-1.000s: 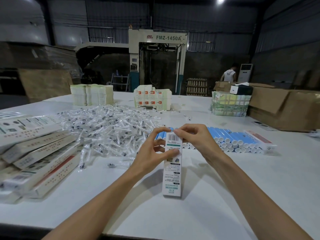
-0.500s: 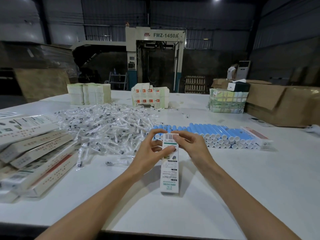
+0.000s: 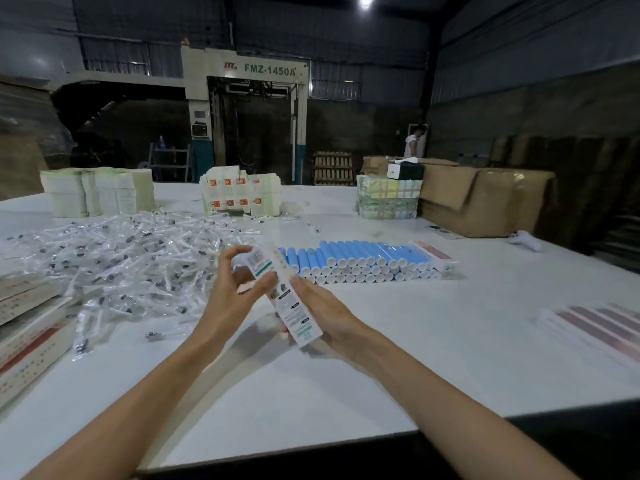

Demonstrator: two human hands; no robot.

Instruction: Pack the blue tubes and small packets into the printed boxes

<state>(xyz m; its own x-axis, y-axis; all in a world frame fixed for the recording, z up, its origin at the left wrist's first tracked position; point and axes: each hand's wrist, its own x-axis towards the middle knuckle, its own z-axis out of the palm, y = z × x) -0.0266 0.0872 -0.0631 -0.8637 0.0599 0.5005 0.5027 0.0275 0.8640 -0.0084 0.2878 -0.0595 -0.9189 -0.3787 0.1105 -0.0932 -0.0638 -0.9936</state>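
A long white printed box [image 3: 291, 303] is lifted off the table and tilted, its barcoded top end pointing up and left. My right hand [image 3: 323, 315] grips its lower half from the right side. My left hand [image 3: 230, 289] is at its upper end, thumb against the box face and fingers spread and loosely curved. Behind them lies a row of blue tubes [image 3: 360, 259] with white caps, stacked in layers. A wide heap of small clear packets [image 3: 117, 265] covers the table's left part.
Filled printed boxes [image 3: 24, 327] lie stacked at the left edge, more [image 3: 602, 323] lie at the right. Stacks of flat cartons [image 3: 97, 195], [image 3: 240, 197] and a wrapped bundle [image 3: 388, 199] stand at the back. Brown cardboard boxes [image 3: 485, 202] sit far right. A person [image 3: 414, 140] stands beyond the table.
The box stood upright on the table with both hands at its top flap. Now it is lifted and tilted, my right hand has slid down to its lower half, and my view has turned right.
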